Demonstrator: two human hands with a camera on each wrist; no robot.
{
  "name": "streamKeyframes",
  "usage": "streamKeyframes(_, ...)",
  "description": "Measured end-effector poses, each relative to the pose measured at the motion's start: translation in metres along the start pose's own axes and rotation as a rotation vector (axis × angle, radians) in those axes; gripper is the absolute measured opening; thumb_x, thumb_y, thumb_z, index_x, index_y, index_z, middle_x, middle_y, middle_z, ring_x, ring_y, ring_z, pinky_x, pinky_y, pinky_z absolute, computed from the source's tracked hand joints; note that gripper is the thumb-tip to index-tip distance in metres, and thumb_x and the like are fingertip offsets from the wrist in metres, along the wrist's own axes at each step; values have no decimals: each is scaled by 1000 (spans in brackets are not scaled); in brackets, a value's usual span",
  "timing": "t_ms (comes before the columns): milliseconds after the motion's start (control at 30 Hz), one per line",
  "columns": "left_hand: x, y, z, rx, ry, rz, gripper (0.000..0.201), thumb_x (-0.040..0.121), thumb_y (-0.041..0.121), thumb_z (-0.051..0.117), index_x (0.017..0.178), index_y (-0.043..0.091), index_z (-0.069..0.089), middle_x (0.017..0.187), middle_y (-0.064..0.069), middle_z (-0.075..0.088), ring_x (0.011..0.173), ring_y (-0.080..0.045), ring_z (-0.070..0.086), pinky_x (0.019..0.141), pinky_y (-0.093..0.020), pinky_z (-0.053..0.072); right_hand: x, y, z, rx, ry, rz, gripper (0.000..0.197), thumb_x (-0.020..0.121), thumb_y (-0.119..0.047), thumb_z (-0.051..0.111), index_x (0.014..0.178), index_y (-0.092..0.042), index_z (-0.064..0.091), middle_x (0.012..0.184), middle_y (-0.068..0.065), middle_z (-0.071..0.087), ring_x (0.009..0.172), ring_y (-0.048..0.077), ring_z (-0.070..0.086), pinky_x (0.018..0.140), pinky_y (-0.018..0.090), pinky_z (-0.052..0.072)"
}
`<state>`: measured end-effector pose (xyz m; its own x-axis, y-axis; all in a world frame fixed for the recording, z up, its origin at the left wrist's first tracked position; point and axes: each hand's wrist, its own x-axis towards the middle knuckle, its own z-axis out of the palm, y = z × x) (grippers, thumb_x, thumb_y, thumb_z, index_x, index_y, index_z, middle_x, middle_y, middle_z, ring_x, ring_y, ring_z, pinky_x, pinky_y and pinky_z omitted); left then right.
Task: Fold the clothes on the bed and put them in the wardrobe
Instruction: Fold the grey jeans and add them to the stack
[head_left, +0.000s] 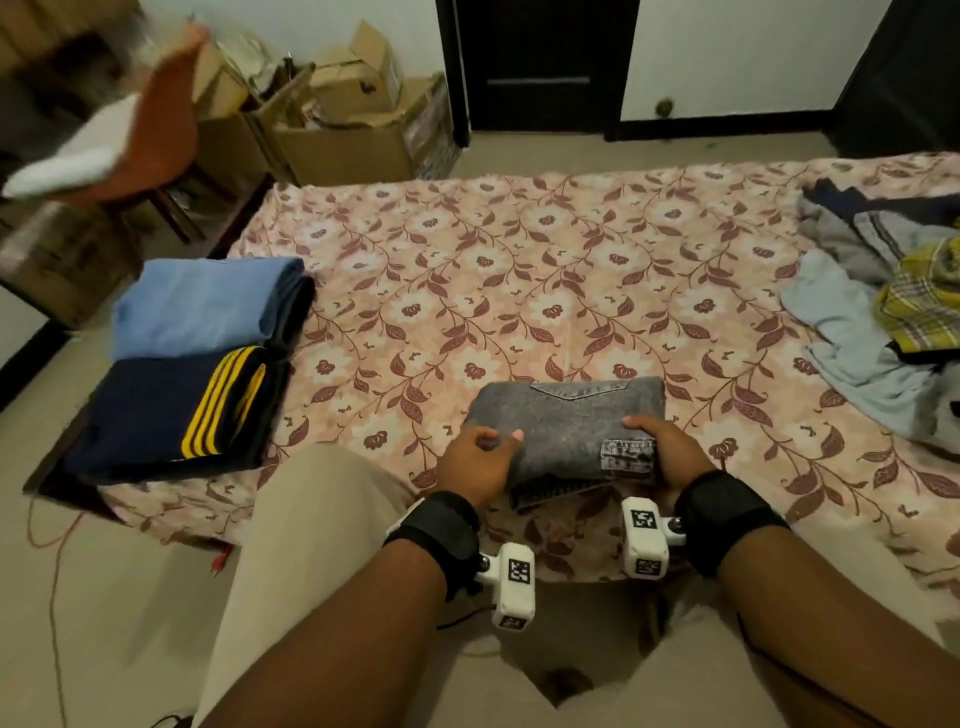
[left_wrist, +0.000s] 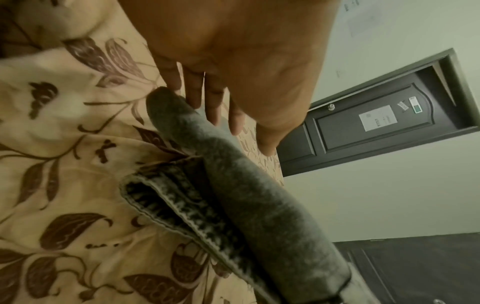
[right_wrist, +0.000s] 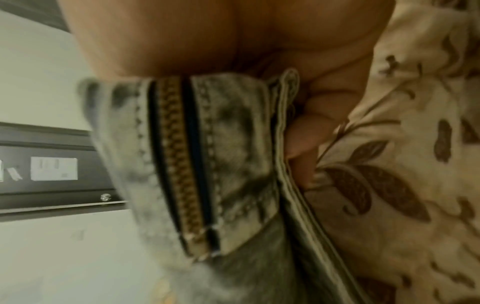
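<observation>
Dim warm indoor light, wide-angle edge warp, wrist views blurry & yellowish w/ motion smear.

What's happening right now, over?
Right hand grips folded grey jeans; left hand at their left edge, grip unclear. Jeans on bed. Nothing blocking.

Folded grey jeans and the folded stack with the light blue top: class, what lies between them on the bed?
Only bare floral bedsheet lies between the grey jeans and the folded stack; the head view shows it.
</observation>
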<state>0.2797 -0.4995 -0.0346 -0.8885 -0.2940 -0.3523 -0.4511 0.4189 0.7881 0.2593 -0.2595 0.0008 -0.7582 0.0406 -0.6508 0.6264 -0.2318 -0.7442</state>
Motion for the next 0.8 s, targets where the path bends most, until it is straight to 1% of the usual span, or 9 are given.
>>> streamKeyframes(133,-7,-13,-16,-182,65,-241,131,54,100,55,159,24,31,160,-12,40,142,-36,45,116,-53,41,-16,-1,22,181,9,-116,22,91,-22,68,100,-3,63,82,15,66,64,29,68,56,37,55)
streamKeyframes(167,-5,-18,-20,-303,1,-306,136,52,105,51,160,27,29,164,-15,36,144,-39,42,117,-56,39,-17,0,29,239,1,-139,38,86,-26,73,113,-2,60,91,18,69,68,31,71,57,38,56)
streamKeyframes(233,-12,-19,-33,-628,-246,-380,124,54,111,41,151,35,44,156,-18,49,138,-41,51,110,-61,45,-20,3,45,319,-18,-166,62,81,-31,77,133,-6,55,107,20,72,79,34,74,60,40,59)
streamKeyframes(300,-19,-18,-42,-903,-470,-385,115,64,106,37,149,30,52,138,-19,65,125,-42,63,97,-59,56,-26,6,61,382,-106,-150,47,89,-32,70,128,-9,58,96,11,74,73,27,74,54,34,57)
streamKeyframes(400,-34,-11,-51,-1082,-552,-340,124,54,102,60,141,14,58,130,-20,65,118,-42,64,98,-60,54,-34,13,86,518,-252,-100,34,93,-32,65,121,-15,58,91,6,71,72,20,71,57,30,58)
streamKeyframes(500,-35,-6,-63,-1212,-442,-207,107,58,92,70,128,11,68,118,-18,72,103,-36,71,91,-53,57,-34,24,104,458,-305,-103,31,94,-30,64,119,-11,62,100,11,74,81,24,74,61,35,61)
streamKeyframes(600,-27,-10,-73,-1247,-274,-168,82,86,63,70,146,10,53,136,-18,67,124,-36,66,105,-56,52,-31,41,123,180,-263,-196,72,79,-37,82,139,-22,46,124,13,69,105,36,72,82,52,60)
streamKeyframes(700,-17,-35,-69,-1202,-160,-243,84,79,42,91,146,5,56,140,-20,64,128,-41,62,110,-58,48,-32,61,138,-73,-242,-213,81,68,-48,87,133,-41,39,122,8,70,104,33,71,91,57,56)
streamKeyframes(800,-6,-43,-85,-1272,-9,-223,77,77,31,93,142,6,59,134,-19,68,123,-42,66,106,-61,50,-30,64,149,-82,-305,-126,87,60,-58,87,133,-46,42,124,10,70,107,37,70,93,57,54)
